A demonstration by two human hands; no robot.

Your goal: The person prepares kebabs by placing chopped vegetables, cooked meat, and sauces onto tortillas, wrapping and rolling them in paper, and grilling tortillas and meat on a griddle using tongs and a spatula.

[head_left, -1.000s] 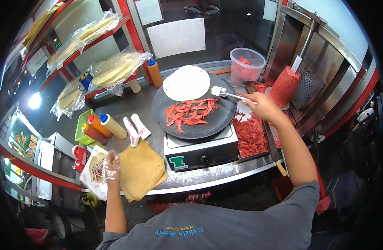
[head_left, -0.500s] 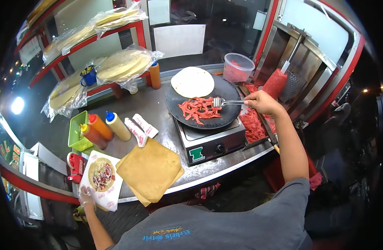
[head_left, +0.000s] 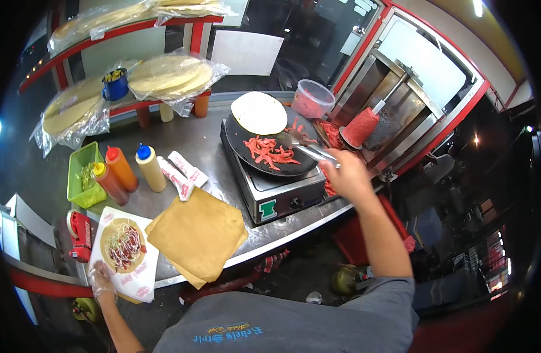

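My right hand [head_left: 350,175] is closed on the handle of metal tongs [head_left: 308,151], whose tip is among red meat strips [head_left: 270,154] on the round black griddle [head_left: 288,167]. A white flatbread [head_left: 259,113] lies at the griddle's back left. At the counter's left edge, my gloved left hand [head_left: 102,279] rests on the lower left corner of a printed paper [head_left: 142,281]. That paper bears a round flatbread [head_left: 123,246] topped with meat and white sauce. Whether its fingers pinch the paper is unclear. Brown paper sheets [head_left: 197,235] lie to its right.
Sauce bottles [head_left: 151,169] and a green basket [head_left: 85,176] stand at left, near a red device [head_left: 80,235]. Bagged flatbreads [head_left: 171,76] fill the shelves. A plastic tub [head_left: 312,99] and a meat cone [head_left: 361,127] stand beyond the griddle.
The tongs have moved within the griddle, and some meat now lies apart at its right. My left hand has gone from above the topped flatbread to the paper's lower corner. The view has shifted.
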